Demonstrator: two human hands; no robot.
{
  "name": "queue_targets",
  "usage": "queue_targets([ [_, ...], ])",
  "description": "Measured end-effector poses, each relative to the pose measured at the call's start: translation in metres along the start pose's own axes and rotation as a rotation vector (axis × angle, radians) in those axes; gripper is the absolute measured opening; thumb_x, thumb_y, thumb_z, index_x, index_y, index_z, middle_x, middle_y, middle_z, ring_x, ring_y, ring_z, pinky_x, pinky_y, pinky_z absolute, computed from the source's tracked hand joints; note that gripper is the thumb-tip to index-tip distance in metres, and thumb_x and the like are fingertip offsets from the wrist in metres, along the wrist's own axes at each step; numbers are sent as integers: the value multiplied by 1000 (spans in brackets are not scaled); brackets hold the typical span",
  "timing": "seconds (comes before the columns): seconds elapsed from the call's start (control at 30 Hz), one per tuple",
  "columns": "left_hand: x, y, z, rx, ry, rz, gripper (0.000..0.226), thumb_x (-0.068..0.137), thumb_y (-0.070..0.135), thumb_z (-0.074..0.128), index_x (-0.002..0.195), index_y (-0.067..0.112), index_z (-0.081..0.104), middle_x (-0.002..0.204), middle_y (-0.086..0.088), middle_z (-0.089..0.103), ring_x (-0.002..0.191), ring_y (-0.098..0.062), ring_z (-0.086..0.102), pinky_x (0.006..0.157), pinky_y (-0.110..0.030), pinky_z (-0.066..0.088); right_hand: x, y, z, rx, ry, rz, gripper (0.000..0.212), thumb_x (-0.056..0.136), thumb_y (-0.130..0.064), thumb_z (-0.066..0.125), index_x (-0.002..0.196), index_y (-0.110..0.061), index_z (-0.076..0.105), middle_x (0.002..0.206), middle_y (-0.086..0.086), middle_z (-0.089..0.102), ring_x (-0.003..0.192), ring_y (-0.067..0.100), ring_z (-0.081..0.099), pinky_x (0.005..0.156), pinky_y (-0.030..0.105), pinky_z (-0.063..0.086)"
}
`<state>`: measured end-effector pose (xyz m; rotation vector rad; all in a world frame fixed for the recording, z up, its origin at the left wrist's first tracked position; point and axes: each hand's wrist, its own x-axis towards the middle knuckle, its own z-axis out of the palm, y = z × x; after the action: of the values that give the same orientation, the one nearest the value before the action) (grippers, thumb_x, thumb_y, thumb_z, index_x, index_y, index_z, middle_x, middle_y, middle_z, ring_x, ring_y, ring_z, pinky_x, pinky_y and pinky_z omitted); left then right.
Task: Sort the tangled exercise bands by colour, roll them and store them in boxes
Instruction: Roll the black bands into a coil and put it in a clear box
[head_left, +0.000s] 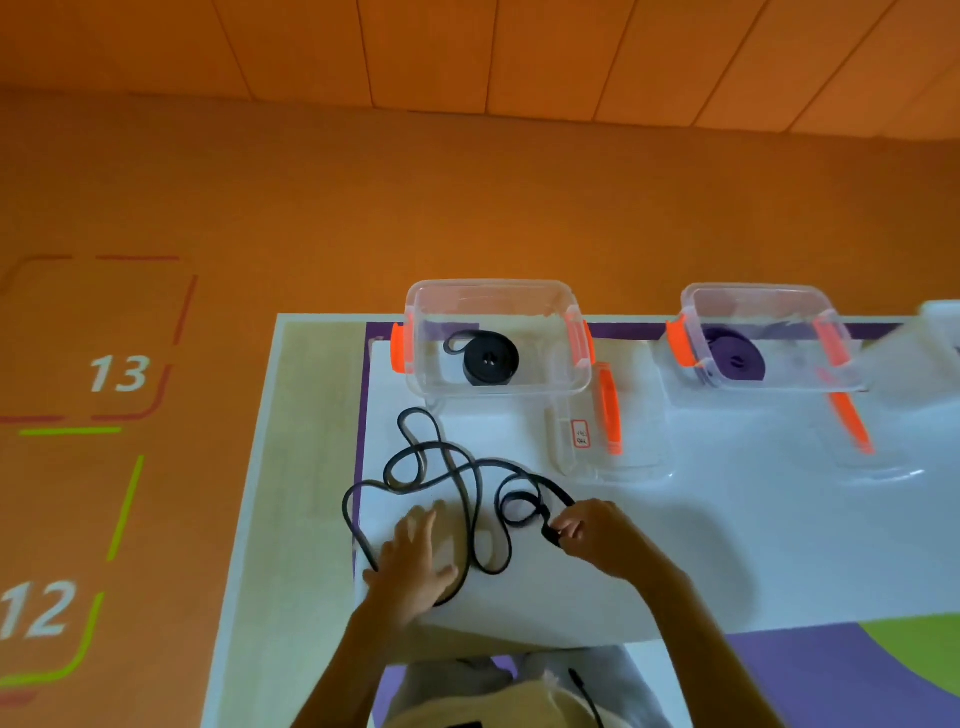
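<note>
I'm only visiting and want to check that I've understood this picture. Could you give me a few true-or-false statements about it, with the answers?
1. The left box holds a rolled black band. True.
2. The right box holds a green roll. False: it holds a purple roll.
3. The right hand pinches the loose black band. True.
4. The left hand is up in the air holding a lid. False: it lies with straight fingers on the table, over the loose band.
5. Both boxes are closed. False: both are open, and their lids lie on the table in front of them.
</note>
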<state>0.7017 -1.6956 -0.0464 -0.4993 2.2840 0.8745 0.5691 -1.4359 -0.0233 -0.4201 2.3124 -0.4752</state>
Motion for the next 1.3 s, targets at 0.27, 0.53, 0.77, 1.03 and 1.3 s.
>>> queue_targets([
  [0.27, -5, 99, -25, -350, -36, 448, 89, 88, 60, 75, 159, 54, 22, 170, 18, 25, 154, -7, 26, 124, -41, 26, -37, -44, -82, 299, 230, -179, 33, 83, -25, 87, 105, -43, 71, 87, -17, 73, 84, 3, 72, 77, 15, 56],
  [0.53, -23, 131, -59, -503, 218, 541, 16, 104, 40, 66, 95, 27, 67, 91, 18, 74, 94, -1, 70, 87, -24, 54, -37, -107, -125, 444, 337, -397, 17, 90, -24, 80, 107, -30, 80, 95, -18, 79, 88, 5, 76, 76, 16, 59],
  [0.77, -50, 131, -93, -776, 317, 512, 17, 106, 23, 63, 118, 36, 62, 86, 0, 71, 86, -20, 70, 88, -39, 55, -35, -132, -150, 390, 429, -484, 17, 92, -30, 77, 109, -29, 79, 90, -22, 76, 75, 9, 74, 60, 20, 59],
  [1.03, -57, 133, -94, -883, 540, 560, 35, 98, 16, 76, 117, 46, 77, 112, 14, 80, 106, -11, 75, 97, -28, 59, -48, -136, -152, 791, 328, -481, 8, 93, -12, 78, 97, -19, 78, 90, 5, 79, 81, 25, 80, 70, 28, 65],
  [1.3, -70, 143, -109, -1169, 425, 519, 28, 87, 39, 86, 114, 33, 84, 110, -4, 82, 109, -27, 78, 97, -40, 62, -60, -144, -154, 987, 274, -611, 9, 94, -3, 74, 99, -10, 75, 98, 14, 80, 94, 33, 79, 81, 36, 65],
])
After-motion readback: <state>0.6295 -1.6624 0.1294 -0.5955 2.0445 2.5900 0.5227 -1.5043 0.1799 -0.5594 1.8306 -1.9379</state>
